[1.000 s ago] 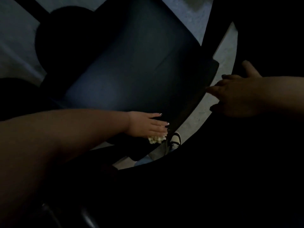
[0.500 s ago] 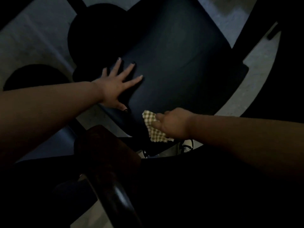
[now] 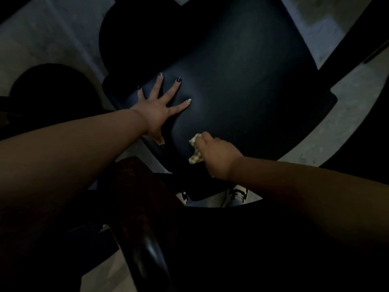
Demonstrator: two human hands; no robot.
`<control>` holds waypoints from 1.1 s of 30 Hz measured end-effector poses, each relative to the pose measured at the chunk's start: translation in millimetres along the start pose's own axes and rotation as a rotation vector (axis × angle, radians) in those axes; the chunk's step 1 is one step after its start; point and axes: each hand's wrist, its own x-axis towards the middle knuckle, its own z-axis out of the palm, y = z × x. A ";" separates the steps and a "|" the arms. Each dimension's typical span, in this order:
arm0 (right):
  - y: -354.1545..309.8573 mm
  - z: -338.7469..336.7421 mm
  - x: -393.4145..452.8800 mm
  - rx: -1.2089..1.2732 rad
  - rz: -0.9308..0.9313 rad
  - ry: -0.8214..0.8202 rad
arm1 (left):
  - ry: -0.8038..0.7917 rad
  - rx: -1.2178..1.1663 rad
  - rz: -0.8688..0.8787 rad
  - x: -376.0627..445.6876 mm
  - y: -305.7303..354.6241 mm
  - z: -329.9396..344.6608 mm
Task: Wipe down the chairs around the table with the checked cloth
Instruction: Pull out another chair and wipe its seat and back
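- Head view: our left hand (image 3: 154, 110), fingers spread wide, stays flat on the dark chair seat (image 3: 242, 81), bracing it.
- Our right hand (image 3: 214, 158) now grips the checked cloth (image 3: 194, 151) at the seat's near edge, slightly shifted; we judge wiping under way.

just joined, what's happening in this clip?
A person is wiping a dark chair seat in dim light. The left hand lies flat on the seat with fingers spread, bracing it. The right hand grips the checked cloth bunched at the seat's near edge. A shoe shows on the floor below.
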 end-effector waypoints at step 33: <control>169.0 -93.6 26.8 0.369 0.752 0.710 | 0.076 -0.054 -0.006 -0.6 -2.5 2.6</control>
